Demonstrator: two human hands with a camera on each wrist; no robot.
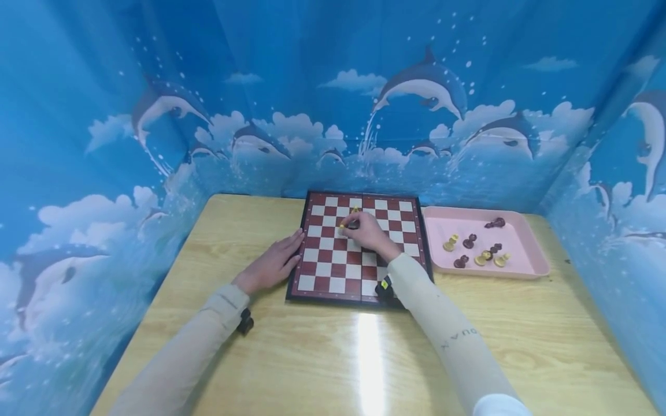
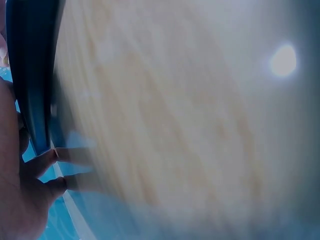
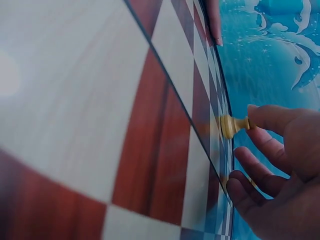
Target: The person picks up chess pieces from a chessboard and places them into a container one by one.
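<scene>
My right hand (image 1: 368,232) pinches a gold chess piece (image 3: 231,126) between thumb and fingertips, over the far left part of the red and white chessboard (image 1: 323,270). Its base points at the board in the right wrist view, and the fingers hide its top. Just beyond that hand, a second gold chess piece (image 1: 356,209) stands on a square near the far edge. My left hand (image 1: 270,266) lies along the board's left edge, its fingers extended and touching the frame. In the left wrist view, the board's dark side (image 2: 32,70) partly hides that hand.
Right of the board, a pink tray (image 1: 533,254) holds several gold and dark brown chess pieces, some lying on their sides. All this sits on a light wood table (image 1: 291,358). A blue curtain (image 1: 291,52) printed with dolphins surrounds its back and sides.
</scene>
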